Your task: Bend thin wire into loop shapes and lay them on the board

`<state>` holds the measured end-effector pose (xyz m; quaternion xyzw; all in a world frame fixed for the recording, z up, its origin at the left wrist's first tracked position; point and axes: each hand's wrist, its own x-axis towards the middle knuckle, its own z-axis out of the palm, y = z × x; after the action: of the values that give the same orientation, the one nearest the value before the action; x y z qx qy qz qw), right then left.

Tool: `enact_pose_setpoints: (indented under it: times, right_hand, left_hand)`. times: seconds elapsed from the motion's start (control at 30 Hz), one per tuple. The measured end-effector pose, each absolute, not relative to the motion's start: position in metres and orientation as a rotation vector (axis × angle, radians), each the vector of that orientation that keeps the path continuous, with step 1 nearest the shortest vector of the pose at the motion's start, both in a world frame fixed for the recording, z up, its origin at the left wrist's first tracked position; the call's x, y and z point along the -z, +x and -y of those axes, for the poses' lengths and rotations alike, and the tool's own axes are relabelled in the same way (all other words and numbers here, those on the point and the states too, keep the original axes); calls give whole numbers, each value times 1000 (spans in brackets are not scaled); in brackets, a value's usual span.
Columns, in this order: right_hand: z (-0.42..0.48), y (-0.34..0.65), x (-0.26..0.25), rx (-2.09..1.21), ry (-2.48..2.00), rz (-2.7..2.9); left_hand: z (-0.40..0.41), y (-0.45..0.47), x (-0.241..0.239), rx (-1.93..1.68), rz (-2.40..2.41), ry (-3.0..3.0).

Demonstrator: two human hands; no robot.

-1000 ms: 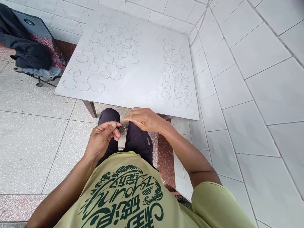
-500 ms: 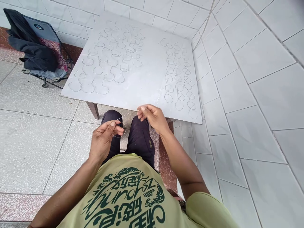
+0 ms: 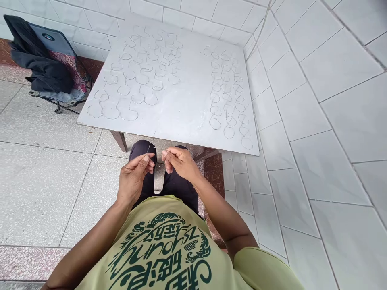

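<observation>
Right hand [image 3: 179, 163] has swung in from the side to meet the left hand [image 3: 133, 181], the two nearly touching above the knees. Left thumb and forefinger are closed on a thin silver wire [image 3: 159, 164], one end standing up past the fingertips. Right fingertips [image 3: 165, 155] look pinched on its other stretch, though the strand is too fine to be sure of the contact. Holding the pinches this close should keep springy wire steady and any bend short and controlled. Just beyond lie dark trousers [image 3: 142, 151] at the knees, then a white board [image 3: 181, 117] on a table with a wooden leg [image 3: 119, 141], bearing two groups of bent wire loops [image 3: 128, 114]. Farther off, a black jacket [image 3: 42, 68] hangs over a folding chair [image 3: 57, 96], against white wall tiles [image 3: 90, 18].
</observation>
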<state>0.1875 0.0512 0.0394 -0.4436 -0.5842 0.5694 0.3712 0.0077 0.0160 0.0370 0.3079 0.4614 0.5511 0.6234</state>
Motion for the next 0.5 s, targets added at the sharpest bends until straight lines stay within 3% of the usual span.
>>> enact_pose_setpoints:
  times: [0.5]
  right_hand:
    - [-61,199,-53,-1383,-1174,1844]
  left_hand:
    - [-13,0,-35,-1191,-1093,876]
